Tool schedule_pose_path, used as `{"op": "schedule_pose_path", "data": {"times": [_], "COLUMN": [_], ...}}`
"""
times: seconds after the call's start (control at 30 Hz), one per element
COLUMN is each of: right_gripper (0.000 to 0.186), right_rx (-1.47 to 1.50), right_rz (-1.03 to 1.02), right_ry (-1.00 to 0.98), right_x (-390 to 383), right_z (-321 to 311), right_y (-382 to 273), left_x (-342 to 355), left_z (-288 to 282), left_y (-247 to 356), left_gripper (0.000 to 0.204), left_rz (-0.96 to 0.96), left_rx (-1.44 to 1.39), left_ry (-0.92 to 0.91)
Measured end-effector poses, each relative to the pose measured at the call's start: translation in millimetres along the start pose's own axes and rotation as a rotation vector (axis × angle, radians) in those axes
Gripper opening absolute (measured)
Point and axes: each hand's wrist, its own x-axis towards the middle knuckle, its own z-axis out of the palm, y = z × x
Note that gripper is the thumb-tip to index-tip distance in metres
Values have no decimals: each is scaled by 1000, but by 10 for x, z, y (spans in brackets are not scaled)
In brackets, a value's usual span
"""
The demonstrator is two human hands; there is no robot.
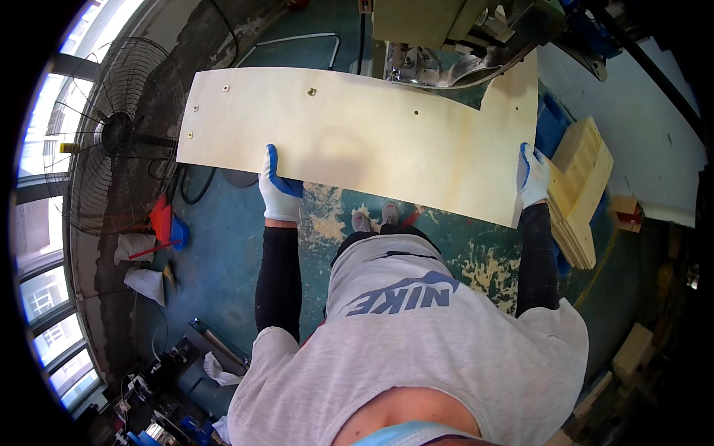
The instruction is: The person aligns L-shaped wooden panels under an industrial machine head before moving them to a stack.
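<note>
Item: plywood panel (364,145), pale, long, with a stepped notch cut from its far right corner; small holes and fittings are showing near its left end and along the far edge.
Position of panel: it is being held level in the air above the green floor (223,253), its notched corner lying just beside the grey machine (454,37).
Left hand (279,186): white glove with blue palm; its grip is clenching the near edge of the panel, left of the panel's middle, fingers reaching up over the top face.
Right hand (532,177): matching glove; its grip is clasping the panel's right end, near the lower corner.
Panel relative to grips: most of the board is lying on the far side of both hands, and its left end is overhanging well past the left hand.
Stack of wood pieces (581,189): standing just right of the panel, beside the right hand.
Pedestal fan (119,137): standing left of the panel, near its left end.
Feet (375,218): showing just under the panel's near edge.
White sheet (639,126): lying to the right of the panel, beyond the stack.
</note>
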Motion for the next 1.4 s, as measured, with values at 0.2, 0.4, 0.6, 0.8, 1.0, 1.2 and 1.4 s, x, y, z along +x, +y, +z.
{"op": "schedule_pose_path", "data": {"times": [0.2, 0.4, 0.6, 0.8, 1.0, 1.2, 1.4], "right_gripper": [32, 32, 29, 33, 39, 38, 33], "right_rx": [22, 55, -182, -231, -249, -292, -322], "right_rz": [-17, -30, -70, -123, -100, -174, -210], "right_ry": [7, -75, -120, -118, -174, -95, -62], "right_x": [-119, -48, 323, 222, 299, 350, 338], "right_z": [128, 437, 660, 717, 776, 768, 823], "right_y": [-191, -397, -515, -516, -397, -259, -308], "left_x": [77, 366, 699, 599, 819, 746, 743], "left_z": [46, -47, -34, 28, -94, -138, -82], "left_y": [52, 178, 265, 218, 333, 206, 249], "left_gripper": [30, 33, 35, 34, 37, 35, 37], "left_rz": [-34, 30, 2, 60, 41, 65, 10], "left_rx": [-2, 41, -6, 24, 71, 43, 32], "left_ry": [30, -17, 20, 60, 45, 53, 62]}}
